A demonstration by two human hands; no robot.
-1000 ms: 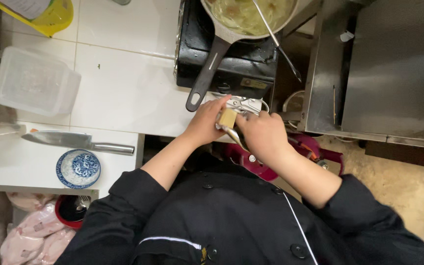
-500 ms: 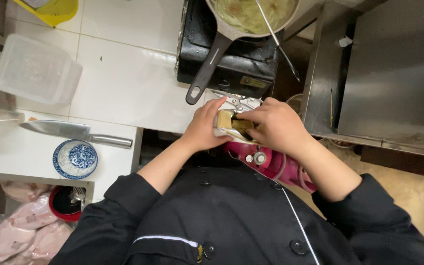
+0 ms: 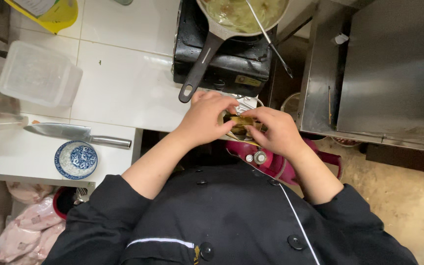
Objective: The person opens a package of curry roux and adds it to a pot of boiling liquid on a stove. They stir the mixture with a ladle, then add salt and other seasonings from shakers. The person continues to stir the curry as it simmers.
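Both hands meet over a small gold foil-wrapped cube at the front edge of the white tiled counter. My left hand pinches it from the left, fingers curled over its top. My right hand grips it from the right with thumb and fingertips. Silver torn wrapping lies just behind the cube. A grey pan with pale green broth sits on a black burner right behind my hands, its dark handle pointing toward my left hand.
A cleaver and a small blue-patterned dish lie on the left board. A clear plastic tub stands further left, a yellow container at the top. A steel cabinet fills the right. A magenta gas canister sits below my hands.
My hands have stayed on the wrapped cube, and my fingers have shifted around it; the head camera has tilted a little, so the counter items sit slightly differently in view.
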